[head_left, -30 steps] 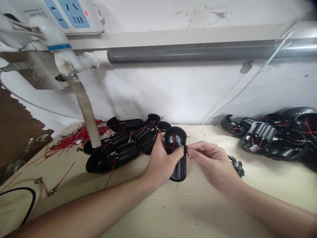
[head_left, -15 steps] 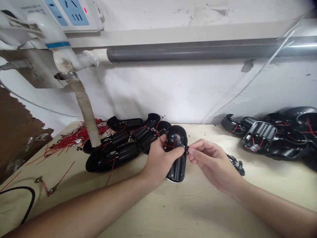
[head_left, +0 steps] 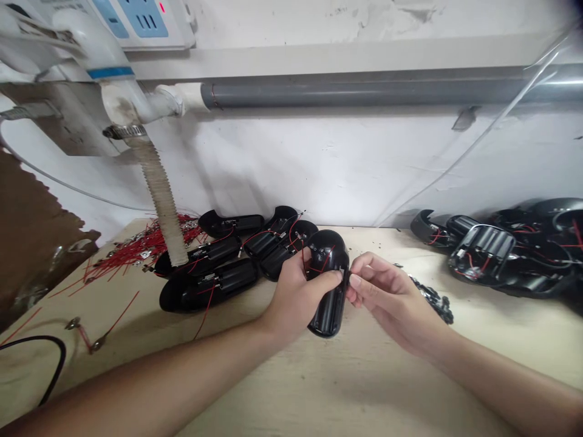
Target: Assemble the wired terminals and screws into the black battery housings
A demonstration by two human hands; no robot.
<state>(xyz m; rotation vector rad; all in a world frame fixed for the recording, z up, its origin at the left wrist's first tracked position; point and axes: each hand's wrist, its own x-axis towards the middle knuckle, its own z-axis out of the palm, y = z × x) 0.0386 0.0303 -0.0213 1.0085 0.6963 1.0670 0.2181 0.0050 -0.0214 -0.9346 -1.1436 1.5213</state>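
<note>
Little has moved since half a second ago: the view has shifted slightly, and the right fingertips now sit against the right edge of the black casing (head_left: 330, 306), where a slight gap showed before. That casing is held over the middle of the desk (head_left: 291, 388), its domed end toward the back edge and its grooved end toward the person; whether it touches the wood is hard to tell. The left hand (head_left: 298, 297) wraps it from the left side, thumb pressed over its face beside a small metal contact, a red wire (head_left: 325, 262) curling above the thumb. The right hand (head_left: 387, 297) has thumb and forefinger pressed together at that right edge; what lies between them is too small to tell.

Room is tight on the left, where a cluster of black casings (head_left: 214, 282) runs up close to the left hand. Beyond it, a heap of red wires (head_left: 136, 249) spreads toward the desk's back left corner, near the corrugated hose (head_left: 159, 185). Just beyond the right hand lies a small pile of dark parts (head_left: 437, 303); a larger heap of casings (head_left: 487, 249) fills the back right. Open wood stretches between the forearms, and a narrower strip lies behind, along the wall (head_left: 291, 164).
</note>
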